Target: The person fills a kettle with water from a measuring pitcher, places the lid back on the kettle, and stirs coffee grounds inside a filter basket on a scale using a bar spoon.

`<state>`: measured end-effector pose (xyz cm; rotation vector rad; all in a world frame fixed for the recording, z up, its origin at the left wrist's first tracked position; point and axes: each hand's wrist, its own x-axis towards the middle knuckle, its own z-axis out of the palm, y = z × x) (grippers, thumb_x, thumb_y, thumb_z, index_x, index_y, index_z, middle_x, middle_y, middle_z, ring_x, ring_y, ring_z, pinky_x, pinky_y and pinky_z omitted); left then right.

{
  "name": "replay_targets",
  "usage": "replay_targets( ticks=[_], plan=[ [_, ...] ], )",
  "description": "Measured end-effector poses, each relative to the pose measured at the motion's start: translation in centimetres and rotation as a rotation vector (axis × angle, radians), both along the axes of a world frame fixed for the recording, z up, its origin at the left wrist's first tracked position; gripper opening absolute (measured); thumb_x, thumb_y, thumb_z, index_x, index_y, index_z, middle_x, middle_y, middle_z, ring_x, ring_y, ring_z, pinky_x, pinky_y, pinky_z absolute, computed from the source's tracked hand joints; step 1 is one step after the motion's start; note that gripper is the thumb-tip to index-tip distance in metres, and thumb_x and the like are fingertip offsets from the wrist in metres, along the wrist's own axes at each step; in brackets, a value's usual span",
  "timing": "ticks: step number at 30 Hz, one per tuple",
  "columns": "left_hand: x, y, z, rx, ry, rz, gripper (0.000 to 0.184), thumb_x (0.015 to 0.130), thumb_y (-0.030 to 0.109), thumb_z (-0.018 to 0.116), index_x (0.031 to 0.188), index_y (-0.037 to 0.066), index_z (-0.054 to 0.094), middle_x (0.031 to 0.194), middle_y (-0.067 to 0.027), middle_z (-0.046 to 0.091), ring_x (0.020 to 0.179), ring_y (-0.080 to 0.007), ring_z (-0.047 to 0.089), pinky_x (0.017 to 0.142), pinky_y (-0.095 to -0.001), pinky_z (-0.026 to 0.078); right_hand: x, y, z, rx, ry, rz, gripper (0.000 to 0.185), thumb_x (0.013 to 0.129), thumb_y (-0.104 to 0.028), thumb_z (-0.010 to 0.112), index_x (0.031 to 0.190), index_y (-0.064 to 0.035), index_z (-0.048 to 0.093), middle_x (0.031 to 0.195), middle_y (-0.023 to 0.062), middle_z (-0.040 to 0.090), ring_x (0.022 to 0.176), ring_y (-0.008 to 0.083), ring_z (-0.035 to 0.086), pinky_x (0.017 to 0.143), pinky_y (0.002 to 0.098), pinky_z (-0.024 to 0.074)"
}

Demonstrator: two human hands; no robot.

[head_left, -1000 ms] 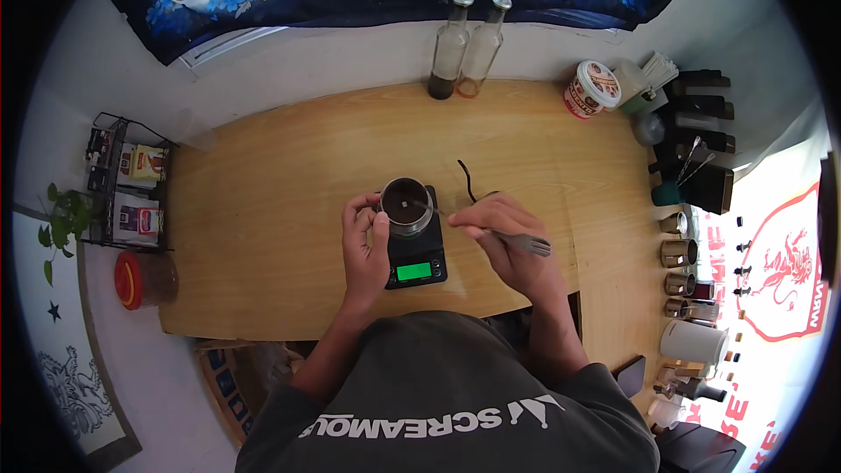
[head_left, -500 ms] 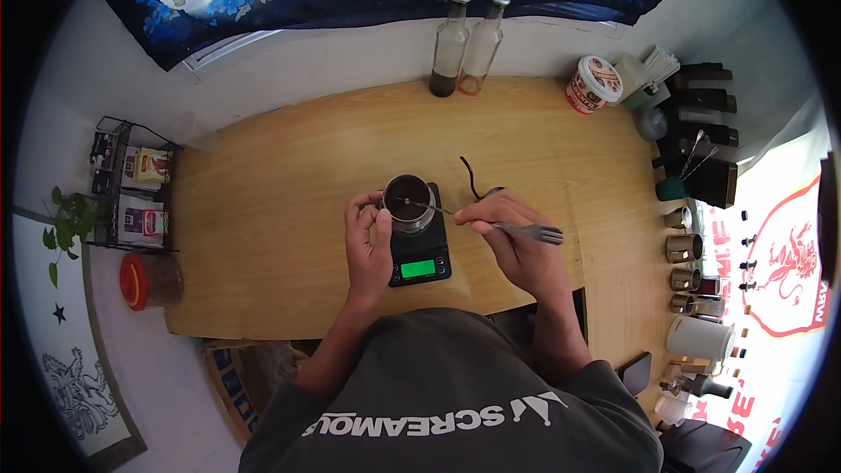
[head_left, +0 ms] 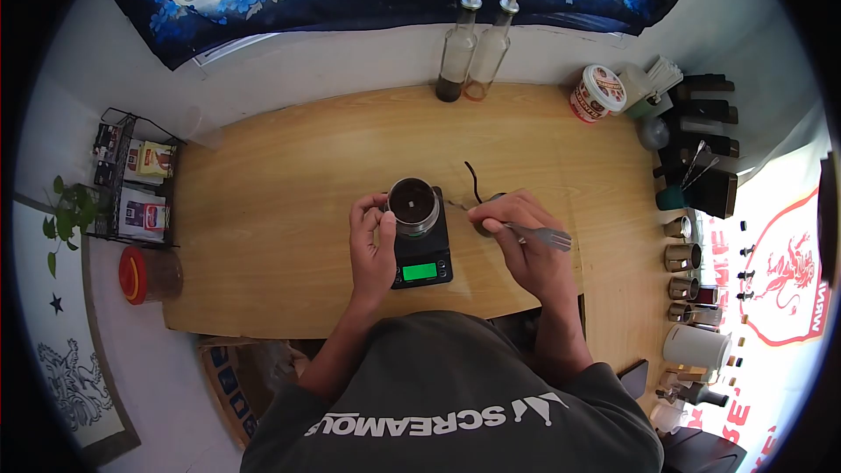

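Note:
A small round cup [head_left: 415, 228] with dark brown contents stands over the black digital scale [head_left: 432, 254], whose display glows green. My left hand [head_left: 373, 241] is closed round the cup's left side, thumb toward me. My right hand [head_left: 526, 241] grips a metal fork [head_left: 545, 236] by its middle, tines pointing right. The fork's thin handle end points left, just outside the cup's right rim. Behind the right hand lies a dark object with a thin curved black spout or cord [head_left: 473, 177], mostly hidden.
Two glass bottles with pourers [head_left: 455, 61] stand at the back wall, a white-lidded tub [head_left: 597, 94] to their right. Metal pitchers [head_left: 681, 257] line the right edge. A wire rack [head_left: 131, 175] and a red-lidded jar [head_left: 151, 275] are at the left.
The fork's handle end has come out of the cup to the right and now hovers beside the rim. My left hand keeps its hold. The whole view has shifted slightly.

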<state>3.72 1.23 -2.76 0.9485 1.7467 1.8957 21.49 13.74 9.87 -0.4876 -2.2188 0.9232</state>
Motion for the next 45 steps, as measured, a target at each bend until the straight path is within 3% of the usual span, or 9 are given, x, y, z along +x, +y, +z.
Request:
replay_targets(
  ticks=[18, 33, 45],
  plan=[
    [0.0, 0.0, 0.4, -0.044, 0.034, -0.008, 0.027, 0.103, 0.015, 0.054, 0.082, 0.0, 0.049, 0.124, -0.0117, 0.051, 0.113, -0.0199, 0.05, 0.099, -0.0322, 0.04, -0.3, -0.6, -0.1, 0.006, 0.006, 0.05, 0.01, 0.091, -0.003, 0.071, 0.101, -0.0032, 0.07, 0.091, 0.0095, 0.07, 0.08, 0.0271, 0.063, 0.071, 0.0348, 0.0508],
    [0.1, -0.3, 0.2, -0.024, -0.005, -0.003, 0.028, 0.103, 0.014, 0.054, 0.081, 0.0, 0.047, 0.125, -0.0118, 0.05, 0.112, -0.019, 0.05, 0.099, -0.0319, 0.04, 0.5, -0.1, 0.3, 0.033, 0.036, 0.035, 0.012, 0.09, -0.002, 0.071, 0.102, -0.0036, 0.07, 0.094, 0.0089, 0.071, 0.085, 0.0275, 0.065, 0.075, 0.0358, 0.0518],
    [0.3, -0.1, 0.7, -0.027, -0.005, 0.003, 0.023, 0.103, 0.015, 0.054, 0.09, -0.003, 0.059, 0.124, -0.0104, 0.051, 0.113, -0.0194, 0.051, 0.101, -0.0315, 0.04, 0.8, -0.7, -0.7, 0.017, 0.055, 0.047, 0.014, 0.089, -0.002, 0.072, 0.103, -0.0032, 0.071, 0.093, 0.0073, 0.072, 0.084, 0.0268, 0.065, 0.076, 0.0357, 0.0513]
  ],
)
